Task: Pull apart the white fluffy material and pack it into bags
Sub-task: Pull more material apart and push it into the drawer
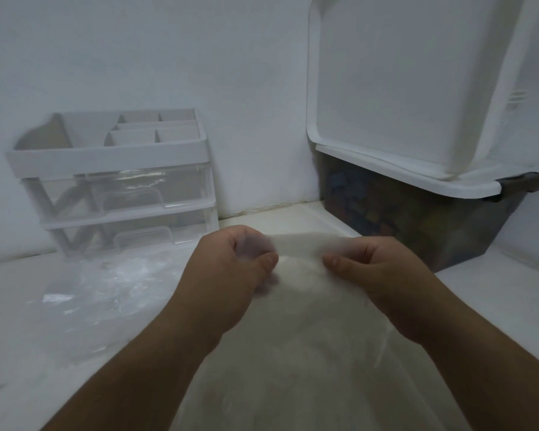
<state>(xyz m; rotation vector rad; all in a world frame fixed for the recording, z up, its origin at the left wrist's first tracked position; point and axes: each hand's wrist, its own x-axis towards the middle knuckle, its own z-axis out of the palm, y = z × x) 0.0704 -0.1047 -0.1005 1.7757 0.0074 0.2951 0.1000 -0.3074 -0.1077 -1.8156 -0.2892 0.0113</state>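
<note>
A large sheet of white fluffy material point(302, 331) hangs in front of me, from my hands down to the bottom of the view. My left hand point(231, 275) grips its top edge on the left with curled fingers and thumb. My right hand point(374, 272) pinches the same top edge a short way to the right. Between the two hands the material is stretched thin. Clear plastic bags point(100, 293) lie crumpled on the white table point(19, 321) to the left of my left forearm.
A white and clear drawer organiser point(115, 181) stands at the back left against the wall. At the right stands a dark translucent storage box point(417, 225) with a white lid, and a white tray point(402, 76) leans upright on it.
</note>
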